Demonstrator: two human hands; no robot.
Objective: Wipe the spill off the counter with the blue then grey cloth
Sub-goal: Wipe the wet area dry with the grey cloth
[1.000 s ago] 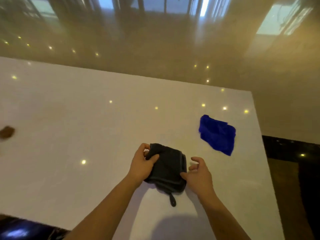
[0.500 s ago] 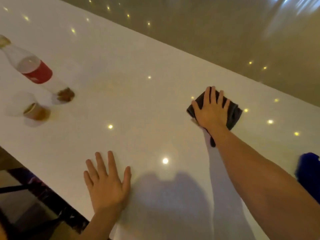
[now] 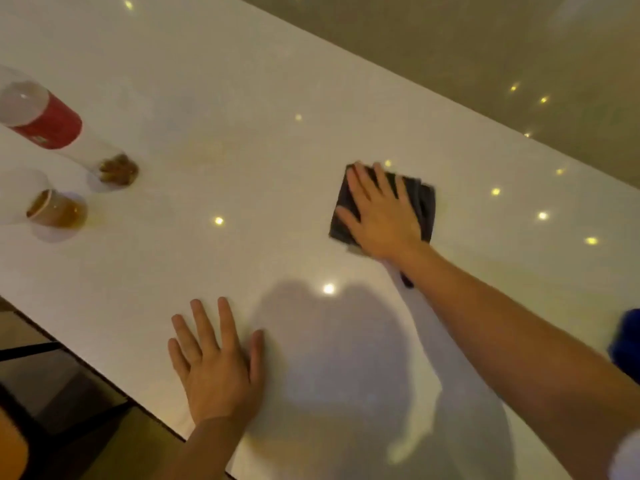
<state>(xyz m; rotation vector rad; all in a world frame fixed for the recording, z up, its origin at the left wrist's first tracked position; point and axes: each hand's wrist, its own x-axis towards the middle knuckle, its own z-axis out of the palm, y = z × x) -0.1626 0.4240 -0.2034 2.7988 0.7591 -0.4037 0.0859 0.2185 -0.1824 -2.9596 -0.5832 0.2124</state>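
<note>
Bottle (image 3: pixel 52 128): lying on its side at the far left of the table (image 3: pixel 242 98), red label showing, a brown dribble sitting at its mouth.
Cup (image 3: pixel 55 211): lying tipped just below the bottle, brown liquid pooling inside it.
Spill: faint yellowish film showing on the white surface right of the bottle; extent hard to tell.
Left hand (image 3: pixel 216 370): lying flat near the front edge, fingers spread, holding nothing, seemingly bracing.
Grey cloth (image 3: pixel 424 206): lying folded at mid-table, well apart from bottle and cup.
Right hand (image 3: pixel 379 214): pressing palm-down on the grey cloth, fingers splayed, not pinching it.
Blue cloth (image 3: pixel 625 344): sitting at the right edge of view, untouched, only partly showing.
Progress: judging by the blue cloth lying aside and the grey one under the palm, likely working through the second cloth.
Remaining: probably sweeping leftward over the film toward the bottle; brown residue near the bottle's mouth looking unwiped.
</note>
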